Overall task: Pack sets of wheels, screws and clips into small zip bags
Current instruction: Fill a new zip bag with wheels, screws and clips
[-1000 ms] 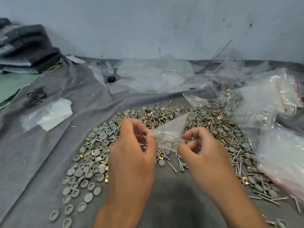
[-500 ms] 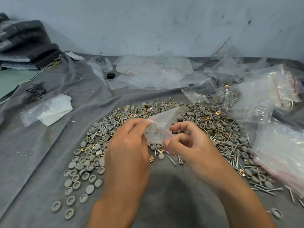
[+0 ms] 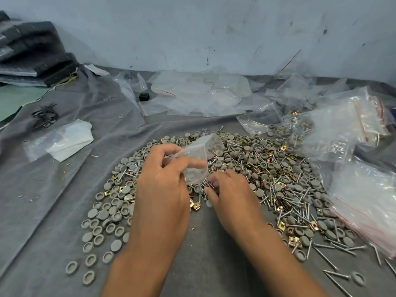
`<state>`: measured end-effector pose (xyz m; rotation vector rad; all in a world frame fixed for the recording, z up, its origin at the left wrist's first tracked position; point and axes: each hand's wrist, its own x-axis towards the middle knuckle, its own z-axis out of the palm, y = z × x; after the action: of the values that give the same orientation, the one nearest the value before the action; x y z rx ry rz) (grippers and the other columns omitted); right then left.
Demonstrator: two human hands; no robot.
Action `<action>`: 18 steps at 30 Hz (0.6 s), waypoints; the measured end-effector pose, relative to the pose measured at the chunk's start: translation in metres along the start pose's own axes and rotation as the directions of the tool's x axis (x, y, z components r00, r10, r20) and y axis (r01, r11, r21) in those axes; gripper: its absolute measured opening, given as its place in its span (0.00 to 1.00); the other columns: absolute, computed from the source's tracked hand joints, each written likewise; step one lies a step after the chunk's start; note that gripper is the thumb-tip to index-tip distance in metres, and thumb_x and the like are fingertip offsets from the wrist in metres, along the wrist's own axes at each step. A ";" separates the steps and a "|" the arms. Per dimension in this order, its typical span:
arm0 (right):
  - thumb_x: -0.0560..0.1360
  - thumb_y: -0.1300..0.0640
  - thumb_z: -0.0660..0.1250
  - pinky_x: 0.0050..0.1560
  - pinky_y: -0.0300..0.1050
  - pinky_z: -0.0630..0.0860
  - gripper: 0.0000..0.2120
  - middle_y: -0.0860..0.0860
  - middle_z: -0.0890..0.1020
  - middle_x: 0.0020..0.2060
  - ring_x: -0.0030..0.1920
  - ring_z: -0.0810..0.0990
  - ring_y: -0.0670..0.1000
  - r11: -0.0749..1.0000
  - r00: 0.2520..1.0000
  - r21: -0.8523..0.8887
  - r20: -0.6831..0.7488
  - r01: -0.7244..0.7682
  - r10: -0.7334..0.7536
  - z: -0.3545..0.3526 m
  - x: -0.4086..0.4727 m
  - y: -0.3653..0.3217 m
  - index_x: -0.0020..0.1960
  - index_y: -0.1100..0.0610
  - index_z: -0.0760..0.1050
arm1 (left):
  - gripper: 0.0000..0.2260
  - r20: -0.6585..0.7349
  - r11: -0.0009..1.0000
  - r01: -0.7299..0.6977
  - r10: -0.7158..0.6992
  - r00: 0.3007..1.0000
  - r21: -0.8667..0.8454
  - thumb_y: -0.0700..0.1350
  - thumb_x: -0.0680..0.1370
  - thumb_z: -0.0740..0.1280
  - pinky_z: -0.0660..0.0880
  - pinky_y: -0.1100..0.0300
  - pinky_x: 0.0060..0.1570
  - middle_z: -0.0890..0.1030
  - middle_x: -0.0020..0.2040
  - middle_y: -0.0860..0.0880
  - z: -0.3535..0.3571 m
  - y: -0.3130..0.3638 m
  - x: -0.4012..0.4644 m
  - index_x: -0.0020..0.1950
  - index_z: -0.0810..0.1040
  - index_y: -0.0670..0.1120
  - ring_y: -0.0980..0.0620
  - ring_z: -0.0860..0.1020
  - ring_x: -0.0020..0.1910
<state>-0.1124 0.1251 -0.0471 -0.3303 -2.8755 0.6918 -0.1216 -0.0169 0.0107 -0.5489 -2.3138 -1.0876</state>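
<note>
1. Two bare hands work over a grey cloth (image 3: 53, 200) spread on the surface, one small zip bag (image 3: 198, 161) between them
2. The left hand (image 3: 162, 189) holds the small zip bag up off the cloth, its thumb and fingers curled and pinching the clear plastic, forefinger laid across the bag's front
3. The bag rises up and to the right from that hand, hanging over the heap; whether anything is in it cannot be told through the plastic
4. The right hand (image 3: 231, 194) lies lower, just below and right of the bag, its fingers bent down onto the heap; whether they grip a piece cannot be told
5. The grey wheels (image 3: 107, 213) are too many to count, well over a hundred, spread in a wide crescent from near left to far right
6. The screws (image 3: 300, 209) are also too many to count, thickest right of the right hand
7. The brass clips (image 3: 196, 205) are far fewer, scattered singly through the heap, one lying between the two wrists
8. Filled bags (image 3: 342, 133) pile at the right, well apart from the hands, count unclear
9. Empty clear bags (image 3: 199, 93) lie in a loose stack at the far edge, near the wall (image 3: 214, 28)
</note>
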 end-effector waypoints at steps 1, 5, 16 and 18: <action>0.82 0.46 0.63 0.50 0.42 0.68 0.11 0.44 0.76 0.57 0.59 0.71 0.48 1.000 1.000 -0.018 -0.007 0.009 -0.009 0.000 0.000 0.000 0.64 0.45 0.74 | 0.18 0.021 1.000 0.007 -0.006 1.000 -0.011 0.32 0.76 0.59 0.66 0.76 0.54 0.77 0.55 0.50 0.000 0.000 0.000 0.49 0.86 0.49 0.56 0.76 0.49; 0.82 0.53 0.62 0.47 0.46 0.71 0.08 0.46 0.78 0.53 0.57 0.73 0.51 0.997 1.000 -0.068 0.000 0.020 -0.020 -0.003 -0.001 0.004 0.61 0.48 0.74 | 0.15 0.048 0.995 0.094 -0.091 0.995 -0.043 0.38 0.77 0.58 0.66 0.72 0.48 0.75 0.54 0.55 0.000 -0.001 0.001 0.50 0.84 0.50 0.58 0.75 0.46; 0.83 0.51 0.63 0.43 0.37 0.70 0.03 0.44 0.77 0.45 0.45 0.76 0.41 0.954 0.996 0.293 0.081 -0.055 0.032 -0.026 -0.005 0.018 0.52 0.49 0.74 | 0.15 0.072 0.994 0.095 -0.099 0.992 0.054 0.43 0.73 0.76 0.64 0.74 0.53 0.74 0.56 0.53 -0.001 0.002 -0.001 0.59 0.82 0.49 0.58 0.71 0.45; 0.82 0.52 0.65 0.36 0.31 0.70 0.03 0.44 0.81 0.38 0.35 0.75 0.36 0.800 0.998 0.597 0.041 -0.060 0.044 -0.046 -0.008 0.017 0.50 0.49 0.77 | 0.16 0.117 0.992 0.090 -0.100 0.988 0.094 0.43 0.72 0.76 0.64 0.75 0.54 0.73 0.57 0.53 0.001 0.003 -0.002 0.59 0.81 0.47 0.57 0.71 0.48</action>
<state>-0.0923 0.1582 -0.0153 -0.3036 -2.4851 1.5623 -0.1181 -0.0148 0.0109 -0.4875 -2.5039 -1.0143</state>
